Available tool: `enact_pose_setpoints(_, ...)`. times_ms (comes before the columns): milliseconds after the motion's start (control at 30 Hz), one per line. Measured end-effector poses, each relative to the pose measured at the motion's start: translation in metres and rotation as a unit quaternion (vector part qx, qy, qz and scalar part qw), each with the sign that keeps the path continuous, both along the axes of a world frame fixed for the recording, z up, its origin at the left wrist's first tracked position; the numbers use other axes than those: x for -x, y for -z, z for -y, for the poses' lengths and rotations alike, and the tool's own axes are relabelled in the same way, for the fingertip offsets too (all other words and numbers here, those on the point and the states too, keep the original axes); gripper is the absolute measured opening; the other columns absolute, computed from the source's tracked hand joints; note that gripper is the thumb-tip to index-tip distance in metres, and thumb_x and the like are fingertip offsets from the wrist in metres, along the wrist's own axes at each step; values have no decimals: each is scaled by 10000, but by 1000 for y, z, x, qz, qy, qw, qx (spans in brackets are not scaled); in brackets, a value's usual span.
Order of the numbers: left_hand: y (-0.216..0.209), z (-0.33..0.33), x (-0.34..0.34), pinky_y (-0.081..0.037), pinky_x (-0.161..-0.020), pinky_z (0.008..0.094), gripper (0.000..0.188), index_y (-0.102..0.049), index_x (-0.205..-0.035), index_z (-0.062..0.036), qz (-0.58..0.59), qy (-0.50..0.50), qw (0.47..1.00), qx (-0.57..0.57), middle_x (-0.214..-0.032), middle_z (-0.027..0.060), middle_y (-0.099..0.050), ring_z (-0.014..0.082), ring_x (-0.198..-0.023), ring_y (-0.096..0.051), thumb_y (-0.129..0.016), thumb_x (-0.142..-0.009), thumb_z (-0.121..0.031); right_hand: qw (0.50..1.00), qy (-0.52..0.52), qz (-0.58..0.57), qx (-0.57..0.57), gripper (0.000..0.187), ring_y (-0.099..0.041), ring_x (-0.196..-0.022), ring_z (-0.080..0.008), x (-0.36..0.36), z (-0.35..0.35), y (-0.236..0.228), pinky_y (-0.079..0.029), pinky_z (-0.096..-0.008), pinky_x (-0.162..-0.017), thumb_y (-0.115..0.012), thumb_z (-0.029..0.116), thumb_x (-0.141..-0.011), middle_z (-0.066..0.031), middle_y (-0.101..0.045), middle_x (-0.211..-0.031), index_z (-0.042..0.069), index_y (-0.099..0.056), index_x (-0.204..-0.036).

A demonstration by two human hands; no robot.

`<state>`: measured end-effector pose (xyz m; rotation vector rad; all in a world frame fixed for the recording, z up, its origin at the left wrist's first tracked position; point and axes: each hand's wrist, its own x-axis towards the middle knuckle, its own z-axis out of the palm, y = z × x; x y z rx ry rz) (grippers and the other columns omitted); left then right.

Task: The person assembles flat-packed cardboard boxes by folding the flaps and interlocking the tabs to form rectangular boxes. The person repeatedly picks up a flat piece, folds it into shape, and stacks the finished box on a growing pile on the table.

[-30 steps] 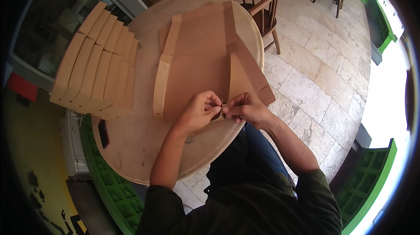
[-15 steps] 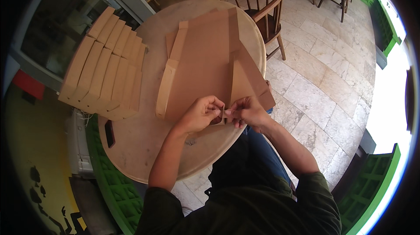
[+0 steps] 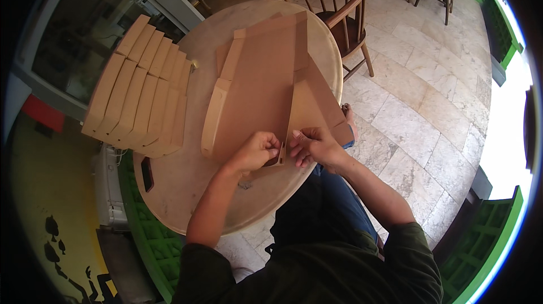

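Observation:
A brown cardboard box [image 3: 257,72], unfolded and partly shaped, lies on the round table in front of me. Its near right corner has a raised side wall and a small end flap with slots. My left hand [image 3: 257,150] is closed at this corner, thumb and fingers pinching the flap from the inner side. Just outside the same wall is my right hand [image 3: 314,146], its fingers loosely bent and apart, with a small gap to the cardboard. A wider cardboard panel [image 3: 317,108] spreads out beyond my right hand, over the table's edge.
A leaning stack of folded cardboard boxes [image 3: 138,91] stands at the left of the round table [image 3: 169,191]. Near it lies a dark phone [image 3: 147,174]. A wooden chair [image 3: 345,18] stands at the far right side. Green lattice planters [image 3: 481,242] line the edges.
My right hand has drawn slightly away from the corner flap, and its fingers have loosened. My left hand has shifted a little down and left, still at the corner. The slots now show.

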<state>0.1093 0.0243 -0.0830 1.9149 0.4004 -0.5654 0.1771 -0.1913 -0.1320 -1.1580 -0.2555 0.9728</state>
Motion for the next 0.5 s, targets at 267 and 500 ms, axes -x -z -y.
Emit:
enact_pose_setpoints(267,1,1,6,-508,-762,325,25,-624,-1011,-10,143,92,984,-59,-908,77,-678,176,-796,-637,-604,-1025,-6,1000,2,-10,-4,395,-720,-696,-202,-1,-2,6,-615,-321,-648,-597,366,-1110,-121,-698,-874,-21,-651,-1056)
enact_pose_setpoints(500,-24,37,31,-513,-689,435,208,-629,-856,28,240,153,907,-310,-800,198,-666,344,-722,-674,-720,-946,-136,1000,12,-16,-18,369,-725,-693,-198,2,-5,3,-636,-327,-641,-612,339,-1104,-120,-696,-914,-29,-642,-1101)
